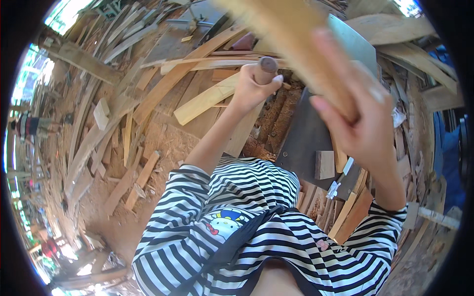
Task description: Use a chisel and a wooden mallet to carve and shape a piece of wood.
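My left hand (249, 91) is wrapped round a thick, round wooden handle (267, 68), its flat brown end facing up. What the handle belongs to is hidden below the fist. My right hand (363, 116) grips one end of a long, light wooden bar (291, 42), raised close to the camera and smeared by motion. Under the left forearm's far side, a pale yellow plank (207, 101) lies slanting across wooden boards. Between the two arms is a dark flat work surface (306, 135), beside a trough with wood shavings (271, 118).
A small wooden block (324, 165) rests on the dark surface, near a metallic object (334, 189) I cannot make out. Several timber strips (350, 214) stand by my right arm. Scrap wood (142, 180) litters the sawdust-covered ground at left. A person (32, 126) is far left.
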